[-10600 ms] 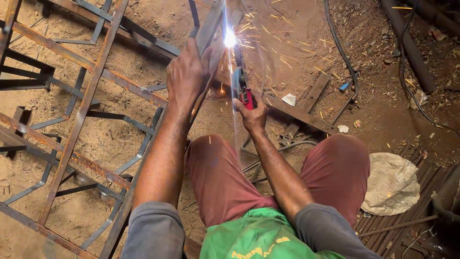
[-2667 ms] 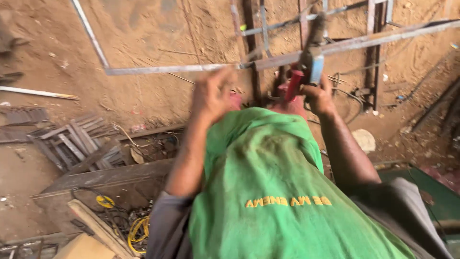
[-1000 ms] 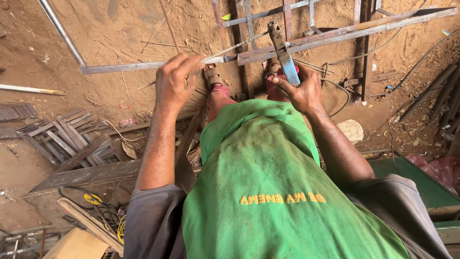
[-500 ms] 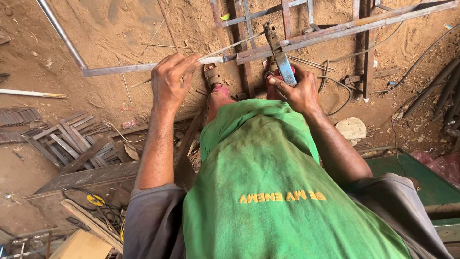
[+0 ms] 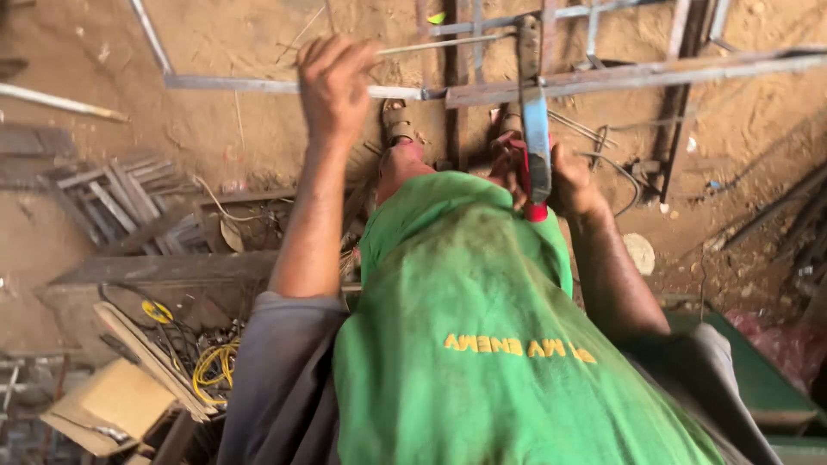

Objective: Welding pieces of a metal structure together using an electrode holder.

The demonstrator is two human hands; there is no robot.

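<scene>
My left hand (image 5: 332, 86) is raised over a long metal bar (image 5: 258, 84) of a frame on the sandy ground, its fingers pinched on a thin welding rod (image 5: 448, 43) that runs to the right. My right hand (image 5: 573, 181) grips the red handles of a welding electrode holder (image 5: 534, 129), whose grey jaws point up at the frame's crossing bars (image 5: 637, 73). My green shirt fills the lower middle of the view. My sandalled feet show just below the frame.
A pile of metal strips (image 5: 112, 194) lies at the left. Coiled yellow cable (image 5: 211, 366) and cardboard (image 5: 112, 400) sit at the lower left. A green metal box (image 5: 749, 370) stands at the right. Dark cables (image 5: 775, 207) trail at the right edge.
My left hand has lifted a little and moved right along the bar with the thin rod. The electrode holder has swung more upright. There are no sparks now, unlike ten seconds ago.
</scene>
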